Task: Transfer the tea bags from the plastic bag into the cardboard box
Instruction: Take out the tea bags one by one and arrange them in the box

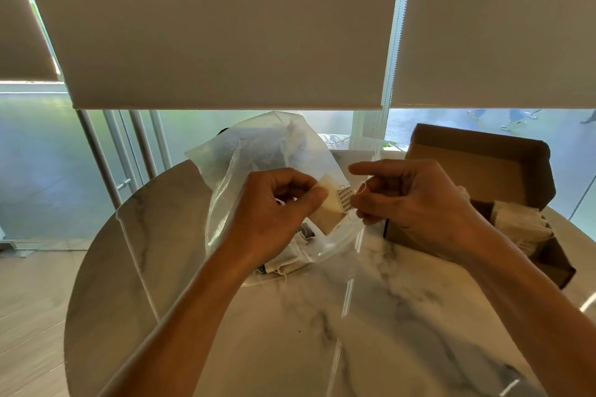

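A clear plastic bag (pixel 258 151) stands crumpled on the round marble table (pixel 290 316), with several tea bags (pixel 290 256) spilling from its lower mouth. My left hand (pixel 274 209) pinches a pale tea bag (pixel 329 206) in front of the plastic bag. My right hand (pixel 409 200) pinches that tea bag's string and printed tag (pixel 344 200), index finger pointing left. The open brown cardboard box (pixel 477 167) sits to the right, behind my right hand, with several tea bags (pixel 522 226) inside.
Roller blinds (pixel 225 26) hang just past the table's far edge, with glass panels below them. The box's raised lid (pixel 483 142) stands at the far right. Bare marble lies near me. A wooden floor (pixel 32 316) shows to the left.
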